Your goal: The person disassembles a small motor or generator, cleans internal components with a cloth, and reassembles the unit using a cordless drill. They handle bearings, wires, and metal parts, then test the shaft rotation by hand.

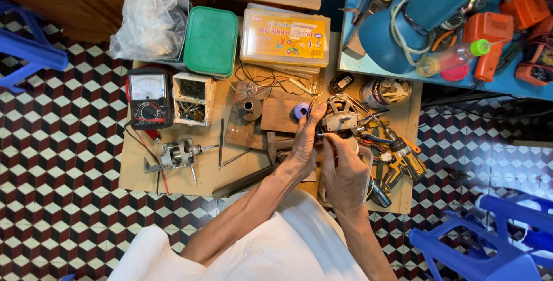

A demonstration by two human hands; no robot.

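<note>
Pinching a metal part, both hands' fingers (small white box of screws nearby).

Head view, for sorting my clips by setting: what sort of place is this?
Probably a small repair workshop at floor level: an analog multimeter, pliers and small metal parts lie on cardboard over patterned tiles.

Right hand hides the part it grips; blue stool cut off by the frame's edge; box contents too small to identify.
</note>
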